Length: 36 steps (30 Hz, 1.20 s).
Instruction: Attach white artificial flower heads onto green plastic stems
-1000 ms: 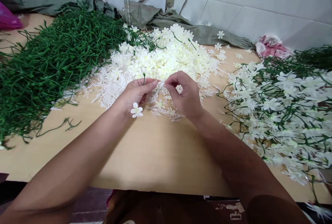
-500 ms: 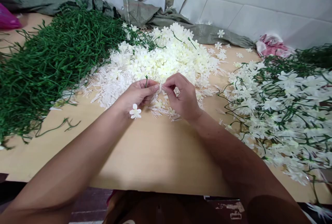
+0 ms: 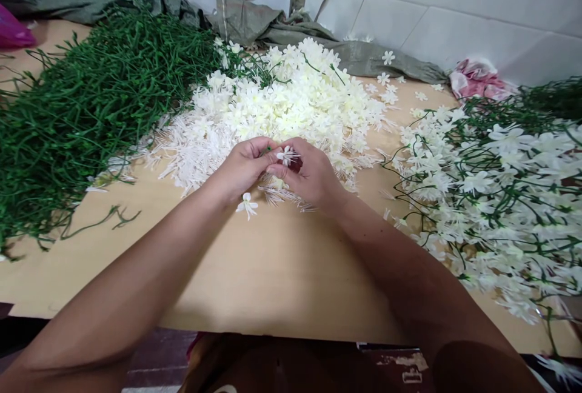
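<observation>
My left hand [image 3: 250, 165] is closed around a green artificial flower stem, mostly hidden in the fingers. From beneath that hand a white flower [image 3: 247, 205] sticks out, seemingly on the same stem. My right hand [image 3: 313, 171] is pinched together, its fingertips meeting those of the left. Between the two hands shows a white artificial flower [image 3: 287, 155] with thin white stamens spread toward the right palm. Just beyond the hands lie a heap of loose white petals [image 3: 295, 96] and a pile of white stamens [image 3: 182, 147].
A large heap of green stems [image 3: 104, 77] covers the left of the table [image 3: 273, 284]. Flowers on stems [image 3: 495, 187] are piled at the right. Grey cloth [image 3: 373, 59] and a pink-and-white bag [image 3: 479, 80] lie along the tiled wall.
My right hand has turned and closed in against the left. A white flower with stamens now shows between the hands, and the flower under my left hand has shifted right and tilted.
</observation>
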Each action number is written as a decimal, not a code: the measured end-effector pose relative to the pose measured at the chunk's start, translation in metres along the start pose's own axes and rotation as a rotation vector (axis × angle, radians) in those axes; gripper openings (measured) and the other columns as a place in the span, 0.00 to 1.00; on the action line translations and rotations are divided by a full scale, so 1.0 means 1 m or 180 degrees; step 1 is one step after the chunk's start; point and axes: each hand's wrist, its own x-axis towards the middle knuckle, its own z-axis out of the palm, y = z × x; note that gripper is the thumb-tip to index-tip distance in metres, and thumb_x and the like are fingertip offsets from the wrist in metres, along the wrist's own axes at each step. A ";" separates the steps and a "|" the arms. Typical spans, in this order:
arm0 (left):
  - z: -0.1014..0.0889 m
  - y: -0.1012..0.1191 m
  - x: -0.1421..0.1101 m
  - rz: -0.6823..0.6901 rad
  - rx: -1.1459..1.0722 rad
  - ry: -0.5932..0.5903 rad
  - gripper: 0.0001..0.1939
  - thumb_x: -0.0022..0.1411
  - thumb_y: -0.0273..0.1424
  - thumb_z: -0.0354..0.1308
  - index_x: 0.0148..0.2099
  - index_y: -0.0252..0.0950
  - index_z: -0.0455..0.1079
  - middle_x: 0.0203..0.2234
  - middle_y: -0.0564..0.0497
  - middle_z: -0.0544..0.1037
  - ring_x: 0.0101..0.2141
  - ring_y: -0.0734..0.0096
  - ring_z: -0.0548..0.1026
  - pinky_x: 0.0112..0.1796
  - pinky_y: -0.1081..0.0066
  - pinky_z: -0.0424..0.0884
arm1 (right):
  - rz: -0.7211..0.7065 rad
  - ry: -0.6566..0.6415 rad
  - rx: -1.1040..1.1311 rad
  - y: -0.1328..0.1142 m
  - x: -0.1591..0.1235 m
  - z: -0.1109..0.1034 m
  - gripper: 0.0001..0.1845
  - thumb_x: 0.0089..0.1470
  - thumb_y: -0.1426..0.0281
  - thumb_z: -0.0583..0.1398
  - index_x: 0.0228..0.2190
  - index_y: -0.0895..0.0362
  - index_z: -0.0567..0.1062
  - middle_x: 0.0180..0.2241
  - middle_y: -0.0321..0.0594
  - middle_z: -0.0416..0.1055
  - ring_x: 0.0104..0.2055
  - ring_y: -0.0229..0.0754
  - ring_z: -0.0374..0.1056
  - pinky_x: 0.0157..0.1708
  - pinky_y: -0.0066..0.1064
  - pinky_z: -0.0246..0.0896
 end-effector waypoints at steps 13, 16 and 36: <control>0.005 0.006 -0.007 0.0405 0.0381 0.0099 0.11 0.56 0.27 0.56 0.22 0.35 0.62 0.13 0.60 0.59 0.15 0.83 0.54 0.19 0.78 0.53 | 0.0129 -0.0126 0.0548 -0.008 0.000 -0.003 0.20 0.63 0.55 0.49 0.25 0.55 0.61 0.20 0.30 0.57 0.23 0.32 0.52 0.26 0.28 0.51; 0.007 0.001 -0.006 0.0509 0.0520 0.0094 0.10 0.55 0.24 0.55 0.22 0.35 0.61 0.13 0.59 0.61 0.16 0.83 0.57 0.20 0.79 0.55 | 0.0651 -0.0269 0.0909 -0.009 -0.002 0.000 0.25 0.58 0.46 0.49 0.25 0.54 0.61 0.20 0.30 0.59 0.22 0.31 0.54 0.23 0.28 0.50; 0.011 0.007 -0.008 0.0094 0.0375 0.0206 0.12 0.59 0.25 0.54 0.22 0.34 0.62 0.11 0.61 0.55 0.14 0.82 0.53 0.19 0.78 0.50 | 0.1094 -0.0485 0.2009 0.000 0.004 0.001 0.27 0.48 0.44 0.60 0.24 0.54 0.63 0.17 0.26 0.55 0.17 0.29 0.48 0.16 0.25 0.44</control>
